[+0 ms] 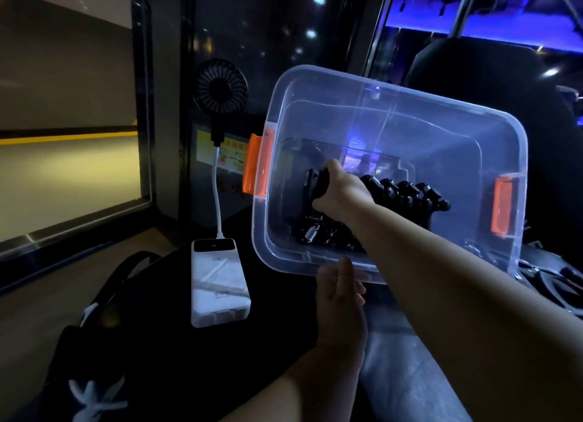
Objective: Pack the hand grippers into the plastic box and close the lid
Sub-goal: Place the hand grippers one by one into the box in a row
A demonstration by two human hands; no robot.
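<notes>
A clear plastic box (517,144) with its top open takes up the middle of the view. It is tipped so that its opening faces the person, and it has an orange latch (255,166) on its left end and a second orange latch (501,204) on its right end. The right hand (339,191) reaches over the near rim and into the box, fingers curled around a black hand gripper (310,182) that it holds close to the left inner wall. More black hand grippers (407,194) lie together on the floor of the box, just right of and below that hand, with a metal spring (310,232) showing on one of them. The left hand (340,298) is released, its fingers fairly straight and pointing up, with the fingertips (347,264) touching the near rim of the box. Whether the box rests on anything or is held up by this hand cannot be told. Toward the left side of the dark tabletop (277,327) lies a white power bank (217,283), just beside the box's near left corner. A white cable (216,194) runs up from it to a small black fan (220,85) that stands upright behind it. A black bag (94,295) with a white cord sits at the near left.
</notes>
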